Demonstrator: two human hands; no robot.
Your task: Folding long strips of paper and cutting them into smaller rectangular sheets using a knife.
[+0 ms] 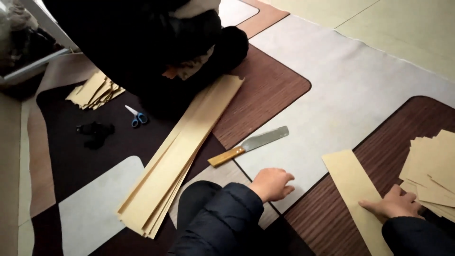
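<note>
— What's going on down there on the floor point(360, 80)?

— The person is kneeling over a patterned mat and working with tan paper. The right hand point(394, 204) is lying flat, fingers spread, pressing down on a strip point(353, 185) of it. Nothing is being gripped there; the hand is just pinning the strip to the brown part of the mat.

— And the left hand point(272, 184)?

— It's resting on the pale part of the mat with its fingers loosely curled, holding nothing. The knife point(251, 144) is lying just beyond it, yellow handle pointing toward the hand, blade pointing away.

— So which step is this, would you say?

— I'm judging the strip is being held steady for cutting, with the cut not yet begun. The left hand is sitting near the handle but apart from it.

— What would the next move need?

— As I read it, a firm grip on that handle and the strip kept from sliding under the palm.

— Anything else around?

— A stack point(433, 166) of shorter pieces is lying just right of the strip. A long bundle point(175, 156) of strips is stretching across the mat toward another person in dark clothes. Scissors point(136, 116) with blue handles are lying near a further pile point(95, 90).
</note>
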